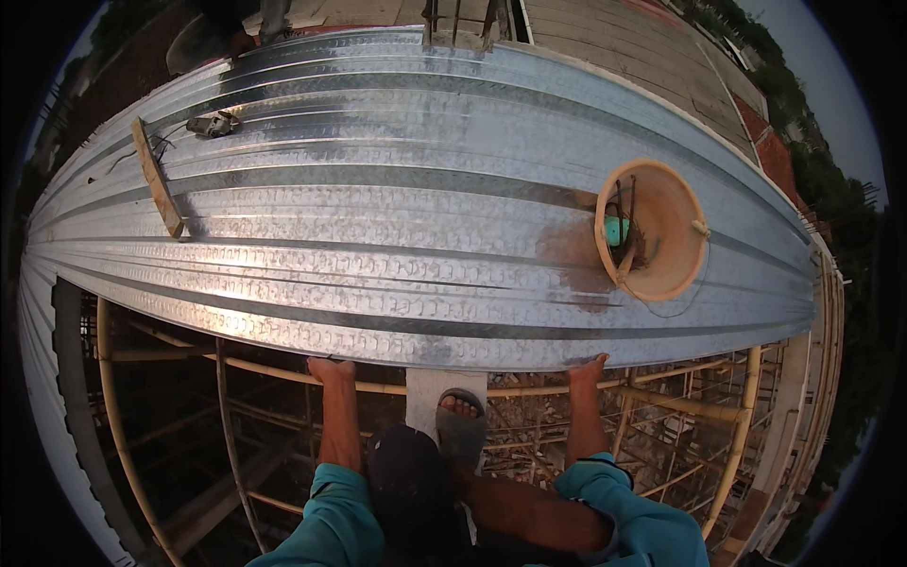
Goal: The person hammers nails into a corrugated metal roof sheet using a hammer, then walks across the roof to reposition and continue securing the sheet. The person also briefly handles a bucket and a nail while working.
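A wide ribbed metal decking sheet (378, 227) of shiny silver stretches across the view in front of me. My left hand (333, 369) is closed on its near edge, left of centre. To the right, my right hand (588, 369) grips the same edge, its thumb side showing and its other fingers partly hidden at the rim. Both arms are stretched forward in teal sleeves. Between them, my sandalled foot (460, 416) stands on a narrow pale beam (420, 395).
On the decking stand a cream bucket (675, 231) holding rods and a green item, a wooden strip (157, 180) and a corded grey tool (213, 124). Bamboo scaffolding (742, 444) spans the deep opening below. Another person (269, 19) is at the far left, by the sheet's far edge.
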The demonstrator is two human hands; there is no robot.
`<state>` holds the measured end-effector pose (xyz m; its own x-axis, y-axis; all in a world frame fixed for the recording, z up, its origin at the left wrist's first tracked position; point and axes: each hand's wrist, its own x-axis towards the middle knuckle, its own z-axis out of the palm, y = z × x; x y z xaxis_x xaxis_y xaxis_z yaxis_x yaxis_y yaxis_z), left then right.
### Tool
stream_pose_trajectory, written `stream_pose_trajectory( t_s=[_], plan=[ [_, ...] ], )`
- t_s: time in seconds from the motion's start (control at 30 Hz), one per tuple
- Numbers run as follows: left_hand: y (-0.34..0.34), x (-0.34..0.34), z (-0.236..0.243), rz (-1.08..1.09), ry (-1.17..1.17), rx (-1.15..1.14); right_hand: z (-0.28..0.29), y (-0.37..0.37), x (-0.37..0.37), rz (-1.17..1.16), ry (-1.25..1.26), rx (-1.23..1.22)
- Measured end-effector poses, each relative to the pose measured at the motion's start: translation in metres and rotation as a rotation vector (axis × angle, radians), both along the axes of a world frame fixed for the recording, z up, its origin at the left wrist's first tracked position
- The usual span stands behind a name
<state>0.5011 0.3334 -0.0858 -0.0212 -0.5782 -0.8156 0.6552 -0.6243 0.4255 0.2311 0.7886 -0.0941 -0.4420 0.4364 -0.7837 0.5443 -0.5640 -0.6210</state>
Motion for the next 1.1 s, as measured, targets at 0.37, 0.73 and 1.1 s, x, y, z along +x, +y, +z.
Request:
stream_pose_trajectory(
  t_s=[0.37, 0.73, 1.1],
  plan=[
    [0.002, 0.004, 0.007, -0.041, -0.071, -0.119, 0.0, 0.013, 0.0, -0.078, -0.044, -0.039],
    [0.003, 0.007, -0.018, -0.046, -0.118, -0.005, -0.005, 0.002, 0.002, 0.021, -0.014, 0.027],
    [-0.015, 0.09, -0.001, -0.265, -1.061, -0.398, 0.039, 0.027, 0.036, 0.533, -0.353, 0.511]
  ],
)
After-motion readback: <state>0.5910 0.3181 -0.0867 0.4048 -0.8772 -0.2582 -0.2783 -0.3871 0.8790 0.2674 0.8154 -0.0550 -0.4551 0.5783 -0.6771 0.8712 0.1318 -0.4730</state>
